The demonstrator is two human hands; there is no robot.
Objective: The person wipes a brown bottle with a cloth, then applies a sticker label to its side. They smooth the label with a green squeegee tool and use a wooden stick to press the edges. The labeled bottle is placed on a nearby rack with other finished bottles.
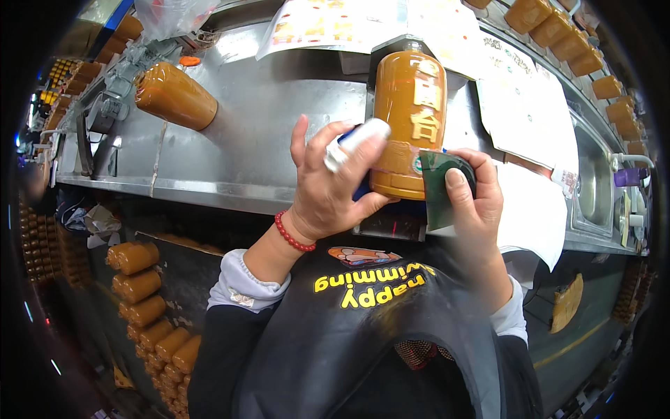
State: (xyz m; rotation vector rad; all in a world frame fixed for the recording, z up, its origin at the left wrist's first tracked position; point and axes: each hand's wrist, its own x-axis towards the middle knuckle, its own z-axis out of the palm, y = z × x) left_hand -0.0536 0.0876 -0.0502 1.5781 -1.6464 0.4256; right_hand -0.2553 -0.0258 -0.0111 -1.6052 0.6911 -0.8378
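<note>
A brown bottle (pixel 408 119) with raised pale characters lies in a dark cradle (pixel 380 52) in front of me, its neck pointing away. My left hand (pixel 335 171) is at its lower left side, fingers spread, with the thumb by the bottle's base. White wrapping, blurred by motion, covers its index finger, and a smaller white piece is on another finger. At the bottle's lower right, my right hand (pixel 474 195) pinches a dark green, see-through flat sheet (pixel 436 192) with a dark rounded part. The sheet overlaps the bottle's edge; whether it touches cannot be made out.
Another brown bottle (pixel 176 96) lies on the metal bench (pixel 279 105) at left, near an orange cap (pixel 189 61). Printed sheets (pixel 527 105) cover the right side, before a sink (pixel 593 174). Several brown bottles (pixel 143 283) are stacked below left; more line the far right.
</note>
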